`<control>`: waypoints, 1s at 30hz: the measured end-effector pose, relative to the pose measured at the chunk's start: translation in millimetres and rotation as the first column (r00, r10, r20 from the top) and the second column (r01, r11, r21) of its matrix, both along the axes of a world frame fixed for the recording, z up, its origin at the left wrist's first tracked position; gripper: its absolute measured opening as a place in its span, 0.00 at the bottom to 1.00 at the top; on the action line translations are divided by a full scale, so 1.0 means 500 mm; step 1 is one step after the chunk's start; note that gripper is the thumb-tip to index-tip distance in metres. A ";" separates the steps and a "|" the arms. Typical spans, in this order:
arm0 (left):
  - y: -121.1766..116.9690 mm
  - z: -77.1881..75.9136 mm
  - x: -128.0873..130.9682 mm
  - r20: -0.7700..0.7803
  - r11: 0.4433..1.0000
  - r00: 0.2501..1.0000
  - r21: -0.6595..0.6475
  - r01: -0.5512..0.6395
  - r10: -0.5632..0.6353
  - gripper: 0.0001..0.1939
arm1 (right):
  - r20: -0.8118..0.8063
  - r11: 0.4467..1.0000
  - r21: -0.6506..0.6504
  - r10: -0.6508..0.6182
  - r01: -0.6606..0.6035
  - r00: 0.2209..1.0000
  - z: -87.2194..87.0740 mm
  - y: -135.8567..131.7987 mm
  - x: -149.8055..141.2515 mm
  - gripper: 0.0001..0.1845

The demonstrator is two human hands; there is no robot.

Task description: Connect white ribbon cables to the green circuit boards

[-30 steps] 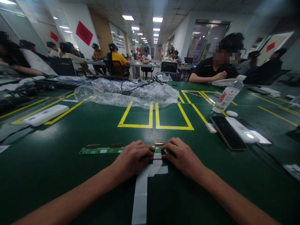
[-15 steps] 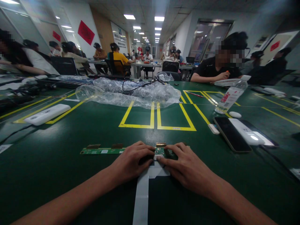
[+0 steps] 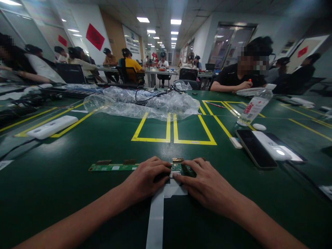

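A long, narrow green circuit board point(image 3: 103, 167) lies across the table in front of me, with brown tabs along its far edge. A flat white ribbon cable point(image 3: 156, 214) runs up from the near side to a white connector point(image 3: 175, 173) on the board. My left hand point(image 3: 149, 174) is closed on the board just left of that connector, fingertips at the far side and thumb at the near side. My right hand point(image 3: 202, 180) pinches the board from the right, its thumb against the connector and cable end. Both palms hide parts of the board.
Crumpled clear plastic point(image 3: 145, 103) with black cables lies behind the yellow tape outlines. A white device point(image 3: 53, 127) is at left. To the right are a bottle point(image 3: 255, 107), a phone point(image 3: 255, 148) and another white device point(image 3: 275, 147). A co-worker point(image 3: 233, 77) sits across the table.
Both hands keep nearly the same hold on the board. The ribbon cable's near part appears shifted very slightly left, and the view has moved a little.
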State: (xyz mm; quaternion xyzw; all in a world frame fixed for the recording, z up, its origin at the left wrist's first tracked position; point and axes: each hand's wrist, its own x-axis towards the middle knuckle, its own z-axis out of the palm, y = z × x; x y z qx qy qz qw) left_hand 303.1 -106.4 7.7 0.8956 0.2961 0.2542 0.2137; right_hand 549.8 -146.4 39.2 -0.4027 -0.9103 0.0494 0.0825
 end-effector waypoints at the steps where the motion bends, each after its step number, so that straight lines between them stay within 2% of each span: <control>1: 0.000 -0.001 0.000 -0.002 1.000 1.000 0.000 -0.003 0.003 0.12 | -0.006 1.000 0.005 0.003 -0.003 1.000 -0.001 0.000 -0.001 0.25; 7: 0.003 -0.009 0.000 -0.010 0.999 1.000 0.035 -0.009 0.009 0.08 | -0.030 1.000 0.010 -0.011 0.011 0.999 -0.010 0.007 0.001 0.25; 12: 0.004 -0.009 0.002 -0.039 0.999 0.999 0.034 -0.014 0.015 0.08 | -0.149 0.995 -0.053 -0.089 0.082 0.985 -0.028 0.025 0.001 0.23; 18: 0.008 -0.012 0.002 -0.048 0.999 0.999 0.042 -0.023 0.025 0.07 | -0.228 0.995 -0.015 -0.101 0.100 0.968 -0.041 0.037 0.000 0.12; 30: 0.005 -0.008 0.006 -0.055 1.000 0.998 0.018 -0.015 0.016 0.07 | -0.249 0.995 -0.005 -0.096 0.098 0.964 -0.045 0.036 -0.008 0.07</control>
